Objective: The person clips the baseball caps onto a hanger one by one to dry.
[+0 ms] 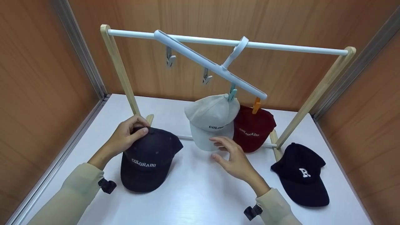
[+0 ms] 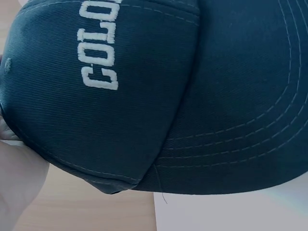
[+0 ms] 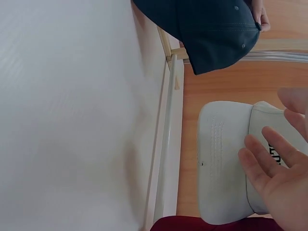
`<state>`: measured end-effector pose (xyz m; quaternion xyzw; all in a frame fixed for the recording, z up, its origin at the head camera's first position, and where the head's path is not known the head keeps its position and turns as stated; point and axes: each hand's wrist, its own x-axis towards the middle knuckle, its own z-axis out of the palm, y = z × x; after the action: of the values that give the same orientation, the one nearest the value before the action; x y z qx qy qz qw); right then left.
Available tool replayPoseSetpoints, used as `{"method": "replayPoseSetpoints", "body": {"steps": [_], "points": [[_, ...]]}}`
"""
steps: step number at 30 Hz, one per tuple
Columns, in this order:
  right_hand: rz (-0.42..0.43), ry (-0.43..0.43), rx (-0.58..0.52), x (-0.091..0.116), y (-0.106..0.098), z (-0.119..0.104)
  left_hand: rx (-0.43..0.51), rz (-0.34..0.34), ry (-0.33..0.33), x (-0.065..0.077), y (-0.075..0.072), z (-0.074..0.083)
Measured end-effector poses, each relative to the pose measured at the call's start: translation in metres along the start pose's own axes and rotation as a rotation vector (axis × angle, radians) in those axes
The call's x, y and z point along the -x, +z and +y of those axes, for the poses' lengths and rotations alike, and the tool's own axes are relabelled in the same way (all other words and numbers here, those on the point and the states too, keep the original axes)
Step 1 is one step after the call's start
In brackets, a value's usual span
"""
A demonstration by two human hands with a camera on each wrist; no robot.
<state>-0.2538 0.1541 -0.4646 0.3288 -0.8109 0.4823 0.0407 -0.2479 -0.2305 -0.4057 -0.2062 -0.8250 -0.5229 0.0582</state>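
Observation:
My left hand (image 1: 125, 136) pinches the top of a dark navy baseball cap (image 1: 147, 168) lettered COLORADO, with its brim pointing down toward me. The same cap (image 2: 130, 96) fills much of the left wrist view. My right hand (image 1: 233, 159) is in front of a white COLORADO cap (image 1: 209, 112), fingers apart and holding nothing; whether it touches the brim I cannot tell. A teal clip (image 1: 232, 94) holds the white cap on a tilted pale hanger (image 1: 200, 57). Beside it a dark red cap (image 1: 247, 140) hangs from an orange clip (image 1: 256, 106).
The hanger hooks over the white bar (image 1: 281, 47) of a wooden-legged rack (image 1: 315, 100). Two grey clips, one at the left (image 1: 170, 59) and one nearer the middle (image 1: 206, 78), hold nothing. A black cap with an R (image 1: 301, 178) lies on the white table (image 1: 193, 200) at right. Wooden panels surround the table.

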Motion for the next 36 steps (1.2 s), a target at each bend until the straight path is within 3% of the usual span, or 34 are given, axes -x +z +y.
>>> {"method": "replayPoseSetpoints", "body": {"steps": [12, 30, 36], "points": [[-0.017, -0.014, -0.005, -0.015, 0.008, -0.015, 0.033, 0.002, 0.021, 0.000, 0.010, 0.016], [-0.002, -0.074, 0.030, -0.031, 0.021, -0.029, 0.044, 0.038, 0.181, -0.002, 0.027, 0.034], [0.020, -0.111, 0.049, -0.037, 0.024, -0.035, 0.041, 0.035, 0.187, -0.006, 0.034, 0.040]]}}
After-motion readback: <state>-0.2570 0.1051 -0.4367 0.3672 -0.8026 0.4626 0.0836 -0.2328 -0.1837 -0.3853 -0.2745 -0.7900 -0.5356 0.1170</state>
